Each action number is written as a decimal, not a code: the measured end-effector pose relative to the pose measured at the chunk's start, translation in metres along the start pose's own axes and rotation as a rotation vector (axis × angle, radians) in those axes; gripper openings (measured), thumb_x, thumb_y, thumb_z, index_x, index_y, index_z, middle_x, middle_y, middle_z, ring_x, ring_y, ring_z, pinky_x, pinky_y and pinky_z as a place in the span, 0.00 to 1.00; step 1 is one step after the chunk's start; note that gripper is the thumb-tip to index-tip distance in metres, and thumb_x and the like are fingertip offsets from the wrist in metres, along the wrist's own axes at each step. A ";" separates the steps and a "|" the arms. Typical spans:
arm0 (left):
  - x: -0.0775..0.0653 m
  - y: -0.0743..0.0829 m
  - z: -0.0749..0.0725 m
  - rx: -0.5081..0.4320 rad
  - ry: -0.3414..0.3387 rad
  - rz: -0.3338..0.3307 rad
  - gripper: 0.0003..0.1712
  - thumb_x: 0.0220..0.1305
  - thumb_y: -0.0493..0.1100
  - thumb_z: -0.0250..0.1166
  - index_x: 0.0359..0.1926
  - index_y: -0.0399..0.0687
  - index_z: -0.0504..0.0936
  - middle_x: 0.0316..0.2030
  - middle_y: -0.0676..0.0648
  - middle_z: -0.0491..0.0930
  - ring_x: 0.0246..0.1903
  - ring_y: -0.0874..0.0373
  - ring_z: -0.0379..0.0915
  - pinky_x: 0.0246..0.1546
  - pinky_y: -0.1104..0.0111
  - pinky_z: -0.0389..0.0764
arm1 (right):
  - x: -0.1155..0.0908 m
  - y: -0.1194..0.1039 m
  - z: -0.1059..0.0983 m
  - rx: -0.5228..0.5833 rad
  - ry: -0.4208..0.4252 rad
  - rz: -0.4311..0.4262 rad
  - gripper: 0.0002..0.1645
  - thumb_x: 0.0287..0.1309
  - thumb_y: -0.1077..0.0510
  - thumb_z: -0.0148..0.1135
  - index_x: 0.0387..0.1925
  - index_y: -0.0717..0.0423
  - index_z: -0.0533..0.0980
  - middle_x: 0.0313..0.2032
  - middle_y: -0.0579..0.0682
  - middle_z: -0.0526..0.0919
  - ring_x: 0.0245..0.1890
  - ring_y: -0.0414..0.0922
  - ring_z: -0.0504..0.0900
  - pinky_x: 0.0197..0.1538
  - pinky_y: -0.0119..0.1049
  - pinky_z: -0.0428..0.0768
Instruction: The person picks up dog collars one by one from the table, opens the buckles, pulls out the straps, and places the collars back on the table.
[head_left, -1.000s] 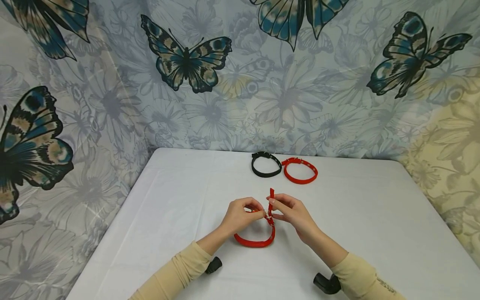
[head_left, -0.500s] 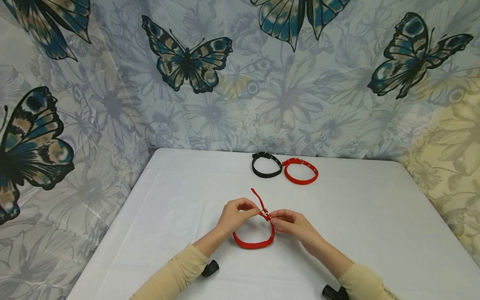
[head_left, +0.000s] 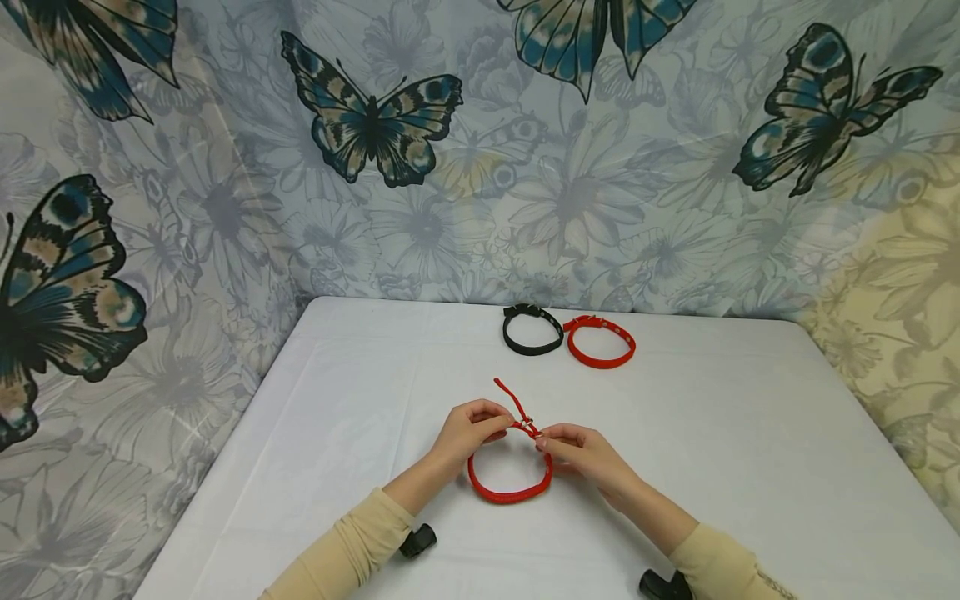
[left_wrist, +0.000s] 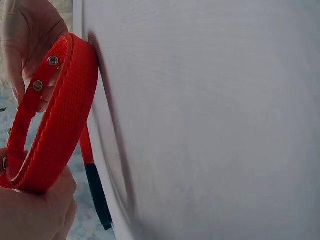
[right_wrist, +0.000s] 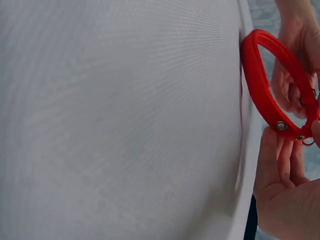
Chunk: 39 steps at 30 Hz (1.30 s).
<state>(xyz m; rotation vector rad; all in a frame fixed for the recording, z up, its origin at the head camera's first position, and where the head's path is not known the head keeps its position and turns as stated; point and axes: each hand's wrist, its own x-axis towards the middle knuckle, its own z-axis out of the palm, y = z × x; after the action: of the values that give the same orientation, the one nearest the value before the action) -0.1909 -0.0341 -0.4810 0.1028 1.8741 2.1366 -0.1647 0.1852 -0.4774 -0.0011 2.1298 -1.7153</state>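
A red collar [head_left: 508, 497] forms a loop between my hands over the white table, its metal buckle [head_left: 527, 423] on the far side. My left hand [head_left: 467, 433] pinches the band just left of the buckle. On the other side, my right hand [head_left: 588, 454] pinches it between thumb and fingers. The strap's free end [head_left: 507, 395] sticks up and leans left, held by neither hand. Metal eyelets [left_wrist: 38, 85] show along the band in the left wrist view. In the right wrist view, the collar [right_wrist: 255, 75] has an eyelet near my right fingertips [right_wrist: 270, 137].
Toward the back edge of the white table [head_left: 360, 358] lie a looped black collar [head_left: 532, 351] and a second red collar [head_left: 600, 363], side by side. Black devices [head_left: 418, 540] sit at both wrists. Butterfly-patterned fabric [head_left: 420, 233] hangs behind and beside the table.
My right hand has let go of the strap's free end, which it held upright, and moved down to pinch the band right of the buckle. The free end now tips left.
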 end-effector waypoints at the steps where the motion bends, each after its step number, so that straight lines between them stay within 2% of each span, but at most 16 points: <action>1: 0.000 0.000 -0.001 -0.005 -0.005 -0.011 0.11 0.60 0.37 0.68 0.40 0.32 0.82 0.33 0.48 0.84 0.44 0.45 0.80 0.49 0.60 0.81 | 0.000 0.000 0.000 0.004 0.000 0.000 0.25 0.61 0.48 0.66 0.49 0.64 0.78 0.44 0.56 0.84 0.40 0.46 0.79 0.48 0.39 0.81; 6: 0.001 0.001 -0.009 0.078 -0.031 -0.071 0.14 0.58 0.40 0.70 0.43 0.35 0.85 0.34 0.50 0.85 0.37 0.54 0.81 0.42 0.68 0.81 | -0.001 0.001 -0.003 0.018 -0.028 -0.001 0.27 0.61 0.48 0.65 0.53 0.65 0.76 0.43 0.55 0.82 0.39 0.46 0.79 0.46 0.38 0.81; 10: 0.000 0.002 -0.015 0.169 -0.060 -0.111 0.16 0.55 0.42 0.72 0.43 0.40 0.87 0.33 0.52 0.86 0.33 0.61 0.78 0.34 0.73 0.76 | -0.002 -0.001 -0.005 0.039 -0.063 -0.007 0.27 0.62 0.49 0.65 0.55 0.64 0.75 0.38 0.56 0.81 0.36 0.46 0.78 0.45 0.38 0.81; 13: 0.000 0.002 -0.017 0.211 -0.072 -0.122 0.15 0.54 0.43 0.73 0.42 0.42 0.87 0.32 0.53 0.85 0.32 0.63 0.76 0.31 0.73 0.72 | -0.003 -0.001 -0.006 0.056 -0.085 -0.010 0.26 0.63 0.50 0.64 0.55 0.63 0.75 0.37 0.56 0.81 0.35 0.46 0.77 0.44 0.38 0.80; 16: 0.001 0.000 -0.019 0.232 -0.072 -0.133 0.14 0.53 0.44 0.74 0.40 0.42 0.87 0.30 0.55 0.84 0.31 0.63 0.74 0.29 0.73 0.71 | -0.002 -0.001 -0.007 0.062 -0.096 -0.006 0.26 0.64 0.50 0.63 0.56 0.62 0.75 0.42 0.57 0.80 0.35 0.46 0.78 0.44 0.38 0.80; 23: 0.002 -0.003 -0.023 0.207 -0.085 -0.161 0.15 0.55 0.45 0.72 0.40 0.40 0.87 0.30 0.54 0.84 0.30 0.63 0.74 0.31 0.72 0.75 | -0.002 0.000 -0.009 0.065 -0.111 0.010 0.27 0.64 0.49 0.62 0.58 0.62 0.75 0.46 0.58 0.78 0.36 0.46 0.79 0.44 0.38 0.81; 29: 0.001 -0.002 -0.025 0.175 -0.039 -0.191 0.14 0.56 0.46 0.72 0.41 0.42 0.87 0.33 0.51 0.86 0.34 0.59 0.79 0.34 0.71 0.77 | -0.003 0.000 -0.012 0.080 -0.112 0.009 0.29 0.64 0.49 0.62 0.58 0.65 0.73 0.44 0.58 0.79 0.34 0.46 0.81 0.45 0.39 0.80; 34: -0.001 0.000 -0.023 0.180 -0.038 -0.168 0.14 0.57 0.45 0.71 0.41 0.41 0.86 0.32 0.52 0.85 0.35 0.59 0.79 0.34 0.71 0.78 | -0.001 0.000 -0.012 0.090 -0.103 0.008 0.29 0.64 0.50 0.62 0.58 0.66 0.73 0.45 0.58 0.79 0.34 0.46 0.80 0.45 0.39 0.81; 39: -0.004 0.002 -0.019 0.202 -0.070 -0.144 0.14 0.57 0.45 0.71 0.41 0.41 0.86 0.32 0.53 0.85 0.35 0.60 0.77 0.36 0.70 0.77 | 0.001 -0.002 -0.006 0.091 -0.065 0.027 0.29 0.62 0.48 0.64 0.55 0.66 0.74 0.48 0.59 0.79 0.35 0.46 0.80 0.45 0.39 0.83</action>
<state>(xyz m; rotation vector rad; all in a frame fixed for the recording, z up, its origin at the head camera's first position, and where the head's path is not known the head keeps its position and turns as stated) -0.1916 -0.0535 -0.4811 0.0811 1.9881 1.8236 -0.1684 0.1898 -0.4748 -0.0022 1.9949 -1.7709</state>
